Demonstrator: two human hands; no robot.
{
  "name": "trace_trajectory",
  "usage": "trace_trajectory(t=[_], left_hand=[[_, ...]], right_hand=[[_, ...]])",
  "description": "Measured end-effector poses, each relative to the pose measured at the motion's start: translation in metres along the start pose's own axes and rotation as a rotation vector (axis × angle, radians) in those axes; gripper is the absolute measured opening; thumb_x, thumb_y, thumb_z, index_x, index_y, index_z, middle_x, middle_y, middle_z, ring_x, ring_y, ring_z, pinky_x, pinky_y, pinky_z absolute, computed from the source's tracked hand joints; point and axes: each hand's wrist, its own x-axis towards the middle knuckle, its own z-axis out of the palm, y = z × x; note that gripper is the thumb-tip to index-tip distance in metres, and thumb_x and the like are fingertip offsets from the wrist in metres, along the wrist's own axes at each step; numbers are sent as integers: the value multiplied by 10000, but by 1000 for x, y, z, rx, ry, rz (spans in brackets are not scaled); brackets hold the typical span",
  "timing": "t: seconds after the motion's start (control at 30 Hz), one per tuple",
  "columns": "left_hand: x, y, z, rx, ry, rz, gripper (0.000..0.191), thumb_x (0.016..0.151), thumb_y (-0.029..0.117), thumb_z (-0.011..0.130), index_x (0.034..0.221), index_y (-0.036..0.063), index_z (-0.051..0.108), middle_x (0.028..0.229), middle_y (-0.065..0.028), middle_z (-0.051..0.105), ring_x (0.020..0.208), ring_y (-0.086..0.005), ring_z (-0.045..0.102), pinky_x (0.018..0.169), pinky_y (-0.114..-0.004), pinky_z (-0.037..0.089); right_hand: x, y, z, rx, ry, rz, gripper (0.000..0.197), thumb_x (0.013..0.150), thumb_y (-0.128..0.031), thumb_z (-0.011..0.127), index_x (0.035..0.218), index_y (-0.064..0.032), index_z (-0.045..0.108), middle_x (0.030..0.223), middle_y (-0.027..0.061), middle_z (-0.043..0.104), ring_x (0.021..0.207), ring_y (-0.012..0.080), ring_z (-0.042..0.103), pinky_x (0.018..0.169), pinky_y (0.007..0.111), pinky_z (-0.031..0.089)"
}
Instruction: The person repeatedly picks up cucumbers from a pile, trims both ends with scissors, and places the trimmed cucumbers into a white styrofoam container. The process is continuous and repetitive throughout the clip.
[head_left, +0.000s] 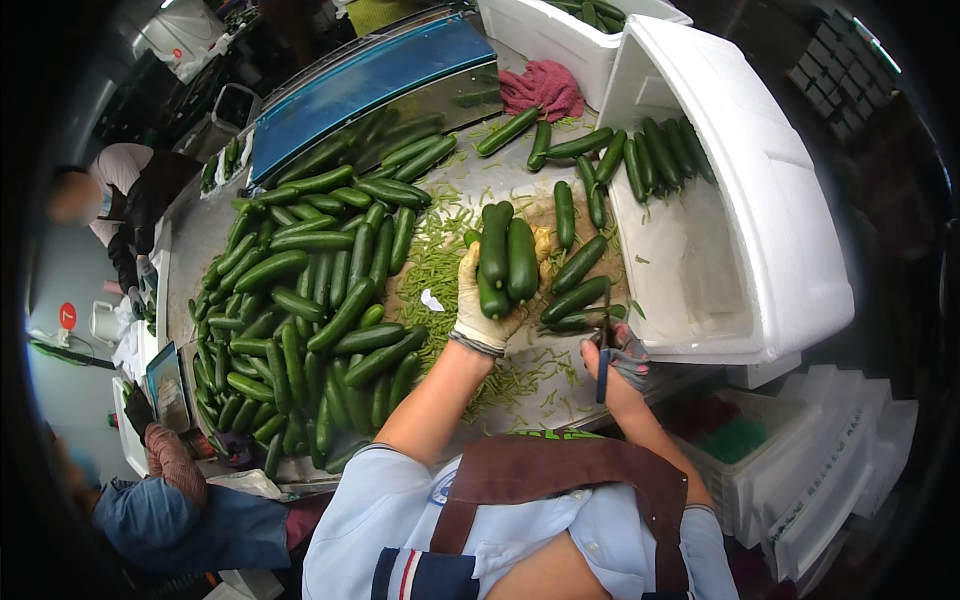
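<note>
My left hand (484, 311), in a pale work glove, holds several cucumbers (495, 244) together over the metal table (480, 180). In my right hand (622, 360), which wears a grey and pink glove, is a blue-handled cutting tool (603, 367), perhaps scissors; its dark blades point up beside a few loose cucumbers (576, 298). A large pile of cucumbers (315, 300) covers the table's left part. Cut green stem pieces (439, 262) are scattered below and around my left hand, with a small white scrap (432, 300) among them. Cucumbers stand in a row inside the tilted white foam box (787, 195).
A blue-topped metal unit (375, 90) and a red cloth (541, 88) lie at the back, near a second foam box (551, 37). White crates and lids (825, 457) are stacked at lower right. Two people work at the left, one with a dark-gloved hand (138, 409).
</note>
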Motion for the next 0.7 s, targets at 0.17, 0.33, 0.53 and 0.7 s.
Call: trace_trajectory(t=[0.17, 0.33, 0.53, 0.7], left_hand=[[-6, 15, 0, -2, -575, -103, 895, 707, 387, 713, 1359, 32, 213, 1249, -180, 446, 1035, -281, 539, 803, -417, 503], [-14, 18, -10, -39, -622, -185, 951, 682, 400, 731, 1376, 49, 183, 1267, -157, 436, 1040, -277, 541, 859, -434, 478], [-17, 2, 14, -234, -283, -53, 638, 774, 378, 590, 1298, 89, 368, 1299, -92, 449, 1137, -212, 503, 1033, -464, 274], [-9, 1, 23, -194, -139, 30, 533, 761, 347, 583, 1226, 112, 471, 1262, -102, 494, 1154, -221, 498, 1060, -477, 218]], right_hand=[[-2, 10, 9, 260, 56, 4, 320, 778, -224, 649, 1008, -19, 562, 911, 61, 608, 823, 168, 579, 730, 279, 449], [1, -6, 12, 351, -57, 60, 272, 756, -153, 655, 975, -18, 567, 837, 87, 586, 766, 189, 562, 692, 296, 444], [9, 0, 17, 85, -116, -315, 407, 692, -62, 640, 1087, -26, 547, 946, 127, 590, 836, 291, 559, 741, 360, 440], [22, -6, 16, -247, -25, -523, 417, 659, -104, 638, 1061, -37, 552, 952, 139, 577, 831, 311, 548, 714, 396, 433]])
